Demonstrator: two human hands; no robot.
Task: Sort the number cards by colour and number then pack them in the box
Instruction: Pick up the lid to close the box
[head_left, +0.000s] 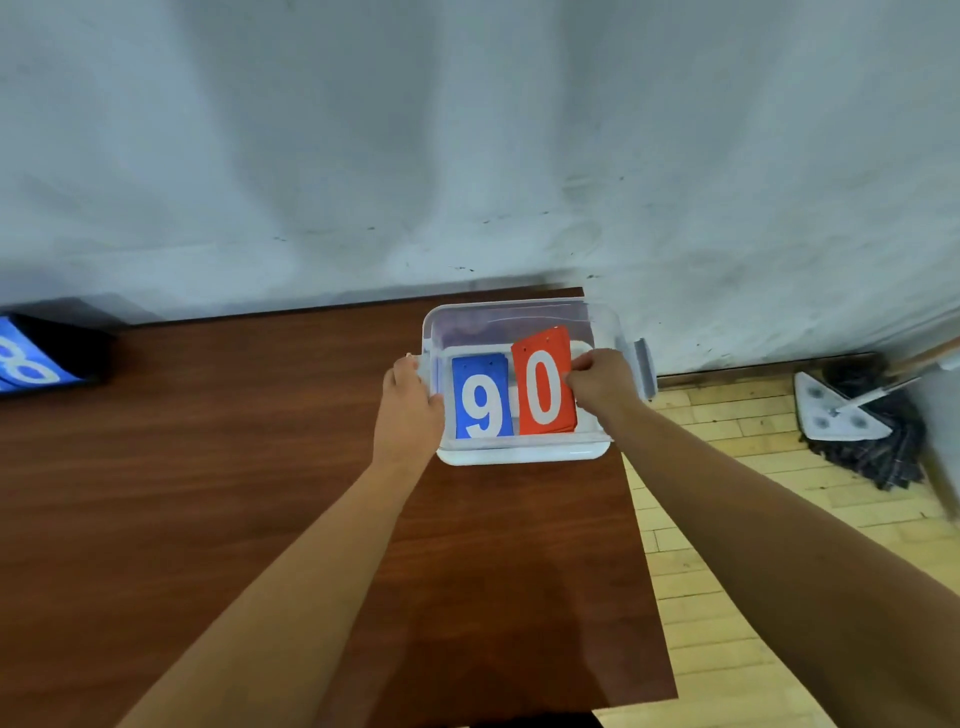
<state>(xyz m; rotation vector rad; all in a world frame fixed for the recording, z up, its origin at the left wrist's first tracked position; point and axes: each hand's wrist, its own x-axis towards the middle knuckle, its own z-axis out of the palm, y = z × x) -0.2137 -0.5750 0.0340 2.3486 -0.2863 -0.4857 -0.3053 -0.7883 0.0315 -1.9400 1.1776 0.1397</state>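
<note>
At the bench's (208, 467) far left a blue panel (31, 366) shows what looks like an 8, then the left hand (410, 400) grips the clear box (519, 456) by its left rim, and inside lie the blue 9 card (480, 400) and the tilted red 0 card (543, 389), its right edge pinched by the right hand's (600, 379) fingers.

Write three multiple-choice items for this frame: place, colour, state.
1. Where does the clear box stand? A) table's far right corner B) a chair C) table's left edge
2. What colour is the 9 card? A) red B) blue C) green
3. What is the right hand doing? A) lying flat on the table B) pinching the red 0 stack C) holding a pen
1A: it sits by the table's far and right edges. 2B: white 9 on blue. 3B: fingers curl on the stack's right edge.
</note>
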